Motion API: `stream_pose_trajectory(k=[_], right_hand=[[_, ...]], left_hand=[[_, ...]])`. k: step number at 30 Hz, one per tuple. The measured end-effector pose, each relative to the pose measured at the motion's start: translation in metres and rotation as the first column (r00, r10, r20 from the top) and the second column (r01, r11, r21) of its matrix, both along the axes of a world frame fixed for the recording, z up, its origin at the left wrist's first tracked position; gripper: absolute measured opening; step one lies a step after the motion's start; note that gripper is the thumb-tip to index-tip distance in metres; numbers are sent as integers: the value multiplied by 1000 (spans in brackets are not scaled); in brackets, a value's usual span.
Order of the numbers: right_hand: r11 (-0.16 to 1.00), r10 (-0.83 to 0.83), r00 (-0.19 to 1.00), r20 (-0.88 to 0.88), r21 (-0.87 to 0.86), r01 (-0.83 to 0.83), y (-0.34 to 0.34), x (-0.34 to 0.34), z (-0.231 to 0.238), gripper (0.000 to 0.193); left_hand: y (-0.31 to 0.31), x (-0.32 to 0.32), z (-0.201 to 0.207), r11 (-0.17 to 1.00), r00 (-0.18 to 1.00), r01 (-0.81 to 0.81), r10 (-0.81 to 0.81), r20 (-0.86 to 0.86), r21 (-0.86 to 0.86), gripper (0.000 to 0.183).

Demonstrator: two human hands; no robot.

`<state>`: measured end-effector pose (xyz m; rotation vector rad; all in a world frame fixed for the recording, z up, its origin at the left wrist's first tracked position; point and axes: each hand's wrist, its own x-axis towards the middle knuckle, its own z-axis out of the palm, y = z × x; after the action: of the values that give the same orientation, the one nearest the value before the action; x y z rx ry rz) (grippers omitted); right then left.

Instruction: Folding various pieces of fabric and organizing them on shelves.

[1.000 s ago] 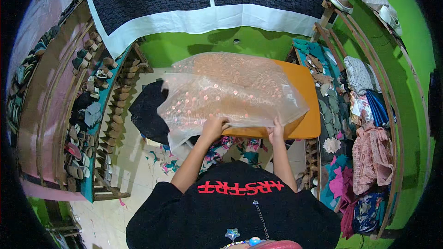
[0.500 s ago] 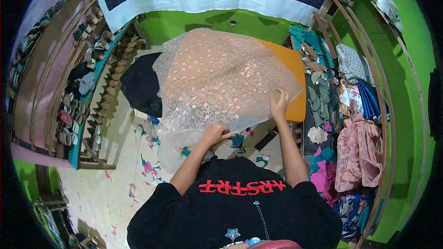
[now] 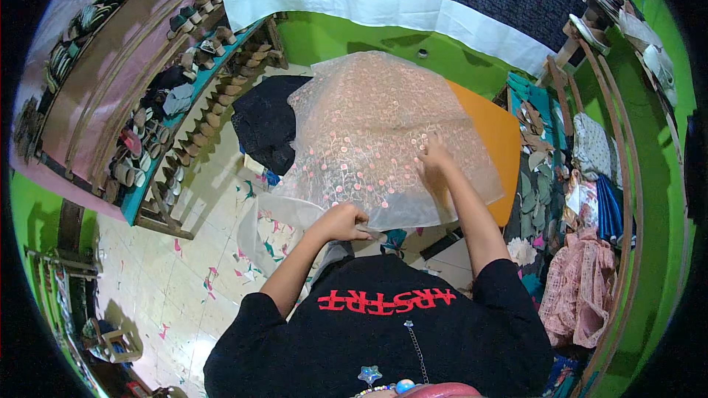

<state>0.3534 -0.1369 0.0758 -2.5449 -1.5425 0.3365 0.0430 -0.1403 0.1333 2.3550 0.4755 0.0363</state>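
A sheer peach fabric [image 3: 383, 133], embroidered with small pink round flowers and pale vines, drapes over an orange tabletop [image 3: 490, 147]. My left hand [image 3: 341, 222] is closed on its near edge, thumb pointing right, in front of my chest. From there a plain transparent border [image 3: 302, 210] hangs down on the left. Over the right part of the fabric lies my right hand [image 3: 436, 155], fingers apart and bent toward the cloth, touching it or just above. Dark cloth [image 3: 265, 121] is bunched beyond the fabric's left side.
Shoe racks [image 3: 199, 96] with several rows of shoes and soles line the left. At right, a shelf holds leather-like cut pieces [image 3: 535, 184] and a pink garment [image 3: 579, 287]. Coloured scraps [image 3: 210, 284] litter the tiled floor. Dark curtains [image 3: 479, 18] hang behind.
My right hand has left the fabric's right near edge and moved inward and farther away over the cloth. My left hand keeps the near edge. The view has swung slightly left.
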Motion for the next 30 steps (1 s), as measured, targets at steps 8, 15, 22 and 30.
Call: stream_pose_trajectory(k=[8, 15, 22, 30], right_hand=[[975, 141, 291, -946, 82, -204, 49, -45, -2, 64], [854, 517, 819, -251, 225, -470, 32, -83, 63, 60], [925, 2, 977, -211, 371, 79, 55, -53, 33, 29], [850, -207, 978, -42, 487, 201, 84, 23, 55, 22]], left_hand=[[77, 0, 18, 981, 981, -186, 183, 63, 53, 37], [168, 8, 68, 914, 920, -364, 323, 222, 181, 28], [239, 39, 98, 891, 899, -304, 152, 411, 337, 22], [285, 80, 115, 659, 787, -495, 64, 613, 566, 26]])
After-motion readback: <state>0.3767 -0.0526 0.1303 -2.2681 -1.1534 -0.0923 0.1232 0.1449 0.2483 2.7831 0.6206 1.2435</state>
